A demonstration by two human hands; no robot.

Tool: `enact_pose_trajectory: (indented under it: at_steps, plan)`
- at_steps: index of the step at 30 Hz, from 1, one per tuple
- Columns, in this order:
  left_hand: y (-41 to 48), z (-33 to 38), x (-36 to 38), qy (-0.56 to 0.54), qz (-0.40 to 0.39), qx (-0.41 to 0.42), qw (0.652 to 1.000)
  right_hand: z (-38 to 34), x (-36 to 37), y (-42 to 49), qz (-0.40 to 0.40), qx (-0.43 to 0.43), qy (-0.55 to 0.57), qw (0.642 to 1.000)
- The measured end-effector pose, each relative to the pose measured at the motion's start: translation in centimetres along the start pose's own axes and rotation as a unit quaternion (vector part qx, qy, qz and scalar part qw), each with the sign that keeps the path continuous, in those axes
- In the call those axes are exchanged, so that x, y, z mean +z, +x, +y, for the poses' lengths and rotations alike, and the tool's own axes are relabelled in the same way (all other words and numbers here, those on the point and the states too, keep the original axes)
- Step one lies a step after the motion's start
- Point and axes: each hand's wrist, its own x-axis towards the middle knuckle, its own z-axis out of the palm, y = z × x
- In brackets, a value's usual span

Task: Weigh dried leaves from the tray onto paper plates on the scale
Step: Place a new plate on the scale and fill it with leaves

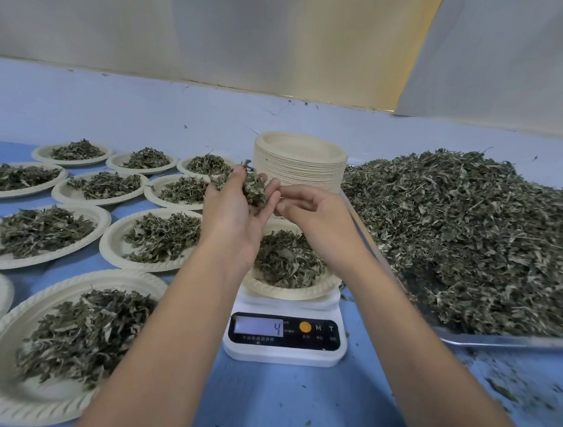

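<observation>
On my feed the left hand (235, 215) was cupped around a clump of dried leaves (253, 188), held up above the far rim of the paper plate (286, 294) on the scale (284, 351). The right hand (310, 216) had its fingertips drawn together at the edge of that clump. I could not tell whether they actually held any leaf. The plate already carried a mound, and the display (258, 326) showed 4, with units too small to read.

The main risk, as I judged it, was overshoot: the clump looked loose and crumbly, and if the left hand relaxed, the lot could have dropped at once. Drift was the second worry. The clump sat nearer the stack of paper plates (298, 166) and the nearest filled plate (111, 252) than the scale plate's centre, so falling flakes could have landed there or on the counter (288, 413) and upset a finished portion. A forearm brushing the plate rim would have skewed the reading. The tray (501, 340) lay just beside the scale toward the counter's right edge, and its heap of leaves (477, 239) was piled high enough to spill.
</observation>
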Motion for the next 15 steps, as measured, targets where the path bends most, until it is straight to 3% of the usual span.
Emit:
enact_pose_trajectory:
  at_steps: [11,15]
  plan:
    - [0.04,0.4,-0.19,-0.007,0.01,-0.001,1.0,0.22,-0.3,0.04,-0.019,-0.015,-0.024,0.999]
    - [-0.08,0.41,-0.19,-0.002,0.006,0.003,1.0,0.28,-0.51,0.0,0.011,-0.014,-0.073,0.997]
